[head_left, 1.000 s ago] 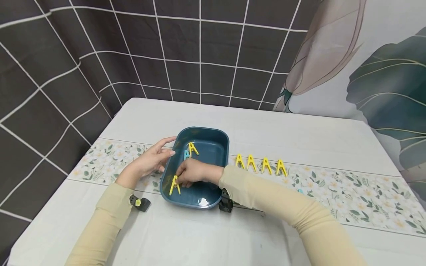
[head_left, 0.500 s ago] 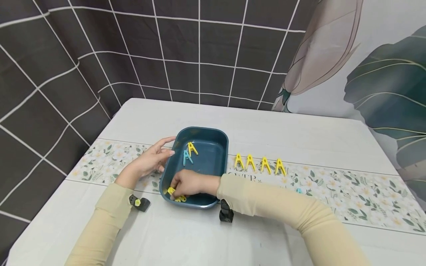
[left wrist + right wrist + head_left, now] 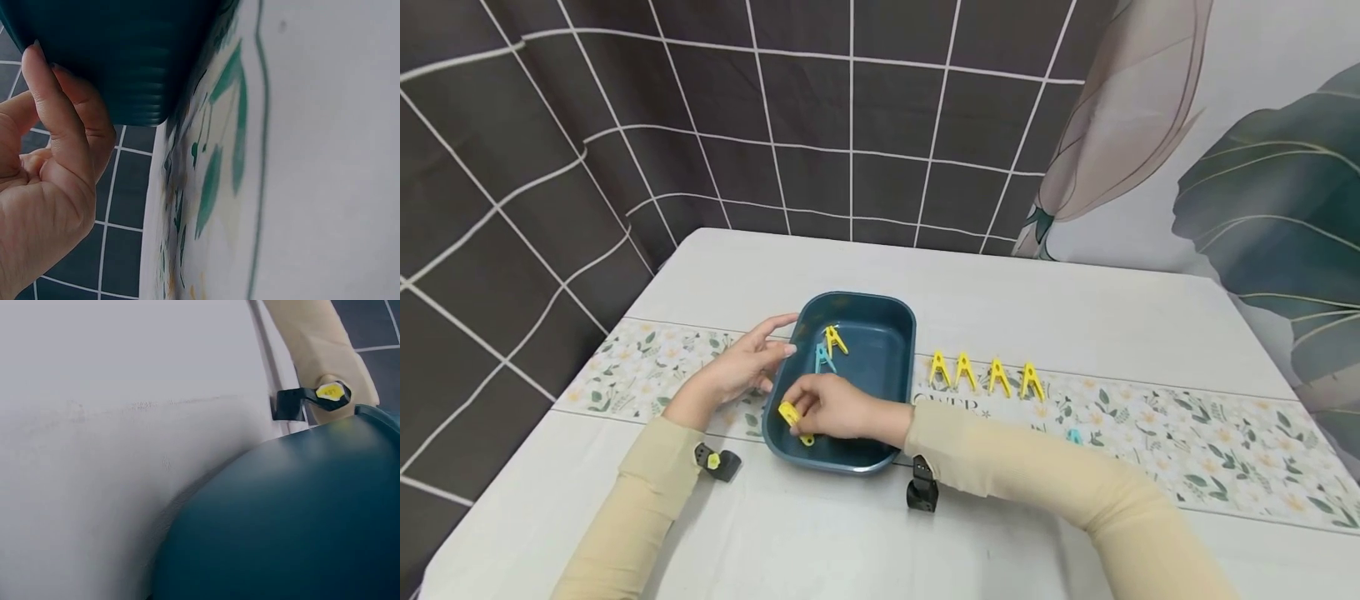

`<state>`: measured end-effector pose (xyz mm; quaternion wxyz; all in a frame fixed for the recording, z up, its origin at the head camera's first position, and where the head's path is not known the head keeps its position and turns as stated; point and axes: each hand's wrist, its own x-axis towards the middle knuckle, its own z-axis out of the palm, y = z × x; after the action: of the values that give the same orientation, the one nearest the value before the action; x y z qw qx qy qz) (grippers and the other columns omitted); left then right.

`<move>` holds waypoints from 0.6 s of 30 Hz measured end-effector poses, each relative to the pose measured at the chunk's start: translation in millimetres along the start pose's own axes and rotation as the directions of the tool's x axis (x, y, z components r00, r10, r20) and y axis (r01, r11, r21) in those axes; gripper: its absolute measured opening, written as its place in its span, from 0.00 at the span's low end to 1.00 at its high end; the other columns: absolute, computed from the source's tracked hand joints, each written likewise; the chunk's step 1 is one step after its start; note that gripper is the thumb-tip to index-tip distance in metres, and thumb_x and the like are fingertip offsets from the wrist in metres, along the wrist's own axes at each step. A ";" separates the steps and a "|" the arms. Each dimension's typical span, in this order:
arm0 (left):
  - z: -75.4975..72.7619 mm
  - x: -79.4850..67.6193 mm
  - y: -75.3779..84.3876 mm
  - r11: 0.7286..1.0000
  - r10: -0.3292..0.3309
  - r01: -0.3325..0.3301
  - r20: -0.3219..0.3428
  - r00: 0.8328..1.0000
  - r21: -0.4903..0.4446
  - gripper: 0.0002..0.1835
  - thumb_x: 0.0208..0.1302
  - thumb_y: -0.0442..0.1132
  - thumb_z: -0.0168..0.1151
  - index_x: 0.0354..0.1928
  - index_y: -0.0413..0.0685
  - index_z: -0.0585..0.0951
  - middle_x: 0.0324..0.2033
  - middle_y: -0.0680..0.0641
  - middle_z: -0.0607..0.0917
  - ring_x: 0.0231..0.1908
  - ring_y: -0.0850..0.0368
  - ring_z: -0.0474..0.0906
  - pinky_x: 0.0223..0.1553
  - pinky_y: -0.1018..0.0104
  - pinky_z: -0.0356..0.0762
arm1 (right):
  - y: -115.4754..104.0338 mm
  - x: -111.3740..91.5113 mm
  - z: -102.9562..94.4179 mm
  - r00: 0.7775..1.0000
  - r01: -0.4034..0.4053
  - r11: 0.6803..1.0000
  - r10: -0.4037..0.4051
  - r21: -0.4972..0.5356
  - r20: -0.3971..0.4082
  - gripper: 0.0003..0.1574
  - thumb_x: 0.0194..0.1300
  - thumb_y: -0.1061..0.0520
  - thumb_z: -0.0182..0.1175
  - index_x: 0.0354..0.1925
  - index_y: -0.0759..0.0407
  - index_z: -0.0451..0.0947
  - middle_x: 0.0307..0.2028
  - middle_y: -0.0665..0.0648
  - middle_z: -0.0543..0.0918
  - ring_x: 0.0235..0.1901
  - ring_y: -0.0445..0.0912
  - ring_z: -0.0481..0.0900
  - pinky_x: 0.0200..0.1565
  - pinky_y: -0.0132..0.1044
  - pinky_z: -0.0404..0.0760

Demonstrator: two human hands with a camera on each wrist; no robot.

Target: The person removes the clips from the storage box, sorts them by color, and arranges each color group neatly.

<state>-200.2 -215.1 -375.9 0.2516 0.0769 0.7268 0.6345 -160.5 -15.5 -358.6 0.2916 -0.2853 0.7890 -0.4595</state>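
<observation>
My right hand (image 3: 835,408) is inside a dark blue plastic bin (image 3: 880,310) and pinches a yellow clothespin (image 3: 787,412) near the bin's front left corner. More yellow shows just below the fingertips; whether it belongs to a second clothespin I cannot tell. Towards the back of the bin stand another yellow clothespin (image 3: 834,340) and a light blue clothespin (image 3: 823,357). My left hand (image 3: 741,367) rests with loosely bent fingers against the bin's left outer wall, thumb at the rim. In the left wrist view its fingertips touch the wall (image 3: 119,56). The right wrist view shows only the bin's outside (image 3: 281,519), not the right hand.
Several yellow clothespins (image 3: 964,371) stand in a row right of the bin. A light blue piece (image 3: 1074,436) peeks out behind the right sleeve (image 3: 1037,458). Everything sits on a white cloth (image 3: 1000,308) with a floral band; a dark grid curtain (image 3: 887,108) hangs behind.
My right hand dipped to the bin's front left corner, then rose slightly with the yellow clothespin, which was upright and is now tilted. The left hand has stayed at the bin's side.
</observation>
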 end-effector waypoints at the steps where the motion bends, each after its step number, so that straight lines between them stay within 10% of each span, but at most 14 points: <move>1: 0.3 0.1 0.1 1.000 0.001 -0.001 0.002 1.000 0.000 0.33 0.72 0.40 0.50 0.74 0.57 0.50 0.30 0.52 0.76 0.23 0.64 0.72 0.20 0.74 0.75 | 0.9 -1.5 -1.2 1.000 0.015 0.999 -0.014 0.028 -0.025 0.19 0.56 0.67 0.65 0.47 0.67 0.76 0.36 0.58 0.81 0.32 0.38 0.79 0.36 0.27 0.81; 11: 2.2 2.7 1.4 1.000 0.007 -0.007 -0.002 1.000 0.000 0.32 0.73 0.39 0.48 0.74 0.57 0.49 0.38 0.49 0.81 0.27 0.63 0.77 0.20 0.74 0.75 | 7.0 -22.1 -18.5 0.968 0.092 0.951 -0.015 0.295 -0.252 0.23 0.58 0.69 0.60 0.54 0.69 0.72 0.42 0.64 0.79 0.35 0.39 0.78 0.39 0.31 0.82; 18: 1.8 1.7 -0.5 1.000 0.003 -0.003 -0.009 1.000 0.020 0.33 0.73 0.39 0.49 0.74 0.56 0.48 0.39 0.50 0.81 0.28 0.62 0.77 0.19 0.73 0.75 | 11.9 -35.9 -26.5 0.964 0.071 0.890 0.055 0.450 -0.260 0.27 0.62 0.69 0.55 0.60 0.71 0.68 0.50 0.69 0.79 0.41 0.41 0.81 0.46 0.34 0.82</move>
<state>-200.8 -212.8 -377.0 0.2467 0.0776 0.7341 0.6279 -157.8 30.0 -351.3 0.2398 -0.1480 0.6898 -0.6669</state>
